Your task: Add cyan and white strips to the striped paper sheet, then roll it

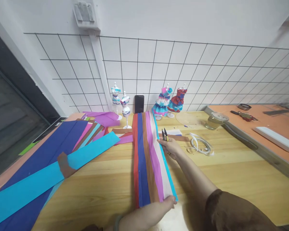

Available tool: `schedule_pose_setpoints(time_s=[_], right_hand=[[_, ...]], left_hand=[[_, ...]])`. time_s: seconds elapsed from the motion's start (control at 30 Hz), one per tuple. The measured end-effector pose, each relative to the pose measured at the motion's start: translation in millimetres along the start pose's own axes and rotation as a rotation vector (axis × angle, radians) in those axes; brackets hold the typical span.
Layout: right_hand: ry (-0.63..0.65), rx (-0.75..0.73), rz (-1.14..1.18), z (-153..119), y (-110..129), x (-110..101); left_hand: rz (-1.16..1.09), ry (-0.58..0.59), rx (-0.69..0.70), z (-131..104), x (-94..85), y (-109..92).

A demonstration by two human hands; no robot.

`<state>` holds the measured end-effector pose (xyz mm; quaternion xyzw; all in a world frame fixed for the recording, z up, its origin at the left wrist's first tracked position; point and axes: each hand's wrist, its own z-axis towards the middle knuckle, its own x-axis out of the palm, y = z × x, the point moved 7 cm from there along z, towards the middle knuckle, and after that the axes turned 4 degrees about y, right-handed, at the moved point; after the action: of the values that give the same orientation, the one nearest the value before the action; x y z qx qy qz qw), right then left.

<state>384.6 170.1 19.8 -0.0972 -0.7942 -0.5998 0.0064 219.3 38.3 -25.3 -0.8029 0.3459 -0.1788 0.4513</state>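
Observation:
A long panel of crepe paper in red, blue, brown, purple, white and turquoise stripes runs lengthwise in front of me. My left hand pinches its near right corner, the thumb lying near the turquoise edge. Further up, my right hand grips small scissors with dark blades pointing away from me and a bit of yellow at the handle. The right fingertips touch the panel's turquoise edge. Most of the scissors' handle is hidden in the palm.
Left lie crepe paper sheets and a turquoise strip with a brown band. Behind stand small dress forms, dressed forms and a phone. Right are a tape roll, a lidded cup and an orange surface.

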Motion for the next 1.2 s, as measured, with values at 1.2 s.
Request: schedule_pose_setpoints(time_s=[1.2], right_hand=[[0.074, 0.116, 0.382, -163.5, -93.6, 35.3]], left_hand=[[-0.369, -0.332, 0.281, 23.3, -34.7, -34.1]])
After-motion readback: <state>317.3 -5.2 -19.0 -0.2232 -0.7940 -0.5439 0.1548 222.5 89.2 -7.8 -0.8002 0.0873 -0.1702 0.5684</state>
